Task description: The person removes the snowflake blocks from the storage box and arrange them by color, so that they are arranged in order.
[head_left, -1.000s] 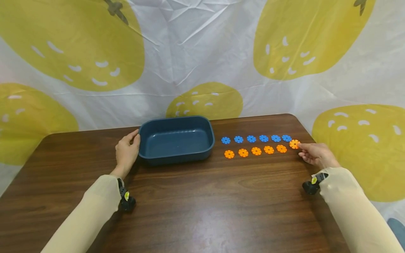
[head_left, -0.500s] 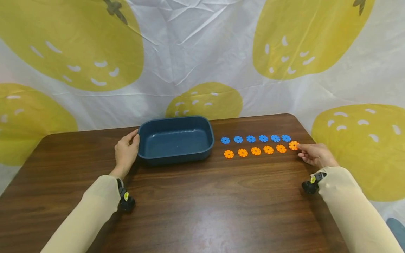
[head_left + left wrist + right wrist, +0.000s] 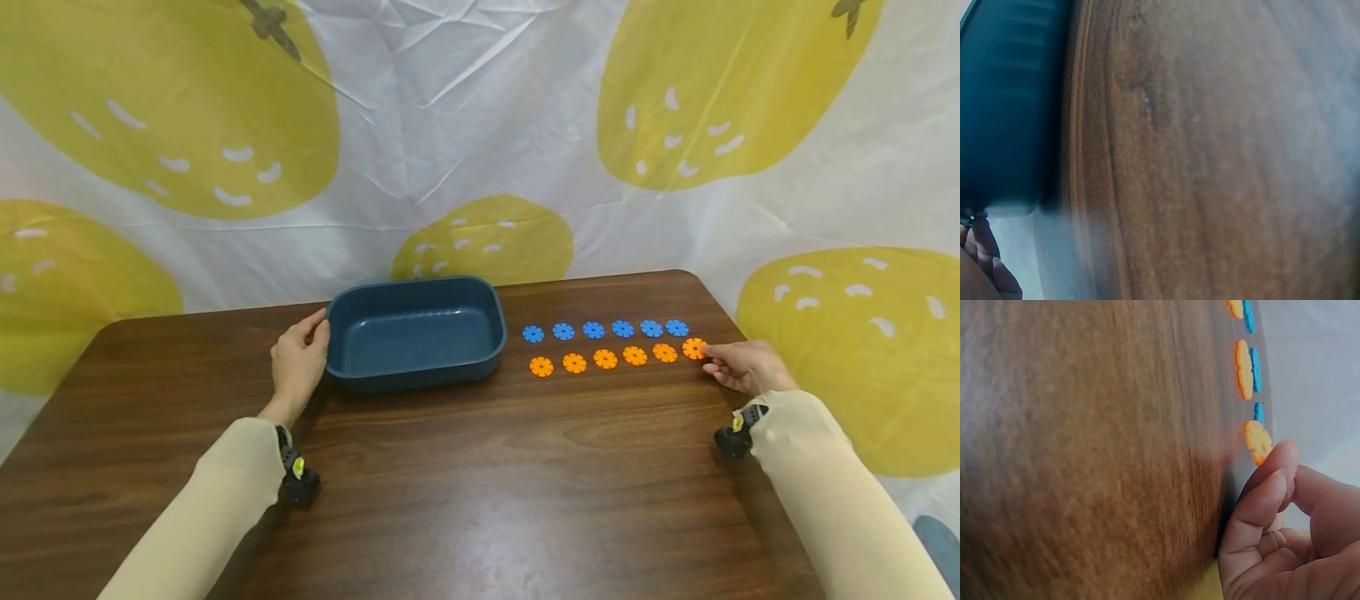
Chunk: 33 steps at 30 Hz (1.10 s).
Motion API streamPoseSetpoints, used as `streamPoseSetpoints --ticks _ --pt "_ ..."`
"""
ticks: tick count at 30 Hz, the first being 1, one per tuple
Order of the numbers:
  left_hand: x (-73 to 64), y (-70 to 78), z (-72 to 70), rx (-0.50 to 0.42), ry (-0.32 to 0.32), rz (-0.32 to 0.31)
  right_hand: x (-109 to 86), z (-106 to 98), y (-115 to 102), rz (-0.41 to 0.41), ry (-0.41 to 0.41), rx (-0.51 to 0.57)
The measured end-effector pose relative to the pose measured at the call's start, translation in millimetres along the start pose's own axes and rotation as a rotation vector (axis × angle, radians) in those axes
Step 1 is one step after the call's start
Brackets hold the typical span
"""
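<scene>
My right hand [image 3: 748, 367] pinches an orange notched interlocking disc [image 3: 694, 348] between thumb and fingertips, at the right end of a row of orange discs [image 3: 605, 359]. In the right wrist view, this orange disc [image 3: 1257, 441] is tilted, its near edge between the fingertips. Just behind runs a row of blue notched discs [image 3: 593, 330], lying flat. My left hand [image 3: 297, 360] holds the left end of a dark blue rectangular plastic basin [image 3: 416, 376], with the thumb on the near side. Only some of its curled fingers [image 3: 986, 247] show in the left wrist view, against the basin's corner.
The brown wooden table [image 3: 480, 492] has a rounded far right corner close to the right hand. A white cloth [image 3: 480, 100] with yellow fruit prints hangs behind the table's back edge. Nothing lies inside the basin.
My right hand has brought the orange disc slightly nearer and lower, into line with the orange row's right end. The left hand keeps its place on the basin.
</scene>
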<state>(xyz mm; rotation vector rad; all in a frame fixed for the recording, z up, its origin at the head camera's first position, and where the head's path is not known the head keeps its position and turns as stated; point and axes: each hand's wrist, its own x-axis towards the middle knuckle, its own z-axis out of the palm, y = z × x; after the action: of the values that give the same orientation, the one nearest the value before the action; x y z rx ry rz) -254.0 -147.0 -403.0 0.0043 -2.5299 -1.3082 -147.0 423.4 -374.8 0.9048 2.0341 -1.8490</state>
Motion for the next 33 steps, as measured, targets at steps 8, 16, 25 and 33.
streamPoseSetpoints --ticks 8,16,25,33 --pt "-0.8 0.4 -0.5 0.002 0.0 0.004 1.0 1.2 -1.6 0.004 -0.011 -0.068" --pt "-2.3 1.2 -1.3 0.006 -0.009 0.002 3.6 1.1 -2.5 0.025 -0.006 -0.106" --pt "-1.6 -0.2 -0.4 0.002 -0.007 0.01 2.8 1.5 -3.4 0.007 0.008 -0.147" --pt "-0.2 0.0 0.2 0.001 0.0 0.0 -0.4 4.3 -6.1 -0.007 0.035 -0.193"
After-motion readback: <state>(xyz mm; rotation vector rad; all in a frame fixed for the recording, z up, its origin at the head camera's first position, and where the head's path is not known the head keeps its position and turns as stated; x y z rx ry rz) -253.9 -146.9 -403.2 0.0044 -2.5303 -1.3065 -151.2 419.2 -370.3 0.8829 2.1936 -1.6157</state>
